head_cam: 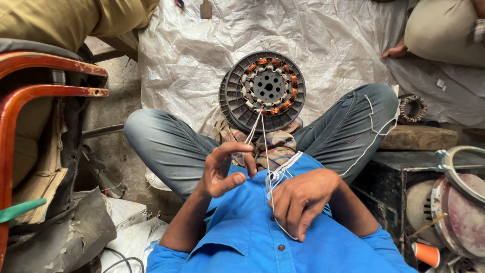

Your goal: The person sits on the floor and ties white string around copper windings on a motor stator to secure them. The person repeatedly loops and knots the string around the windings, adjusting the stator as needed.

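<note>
At the left edge we see a red chair (pixel 30 96). Our left hand (pixel 225 169) pinches white string (pixel 257 129) between fingertips, fingers curled. The string runs taut up to the stator (pixel 262 91), a round grey disc with copper coils, propped upright between our crossed legs on the white sheet (pixel 328 40). Our right hand (pixel 300 199) is curled around the string's lower loop against our blue shirt (pixel 252 237).
</note>
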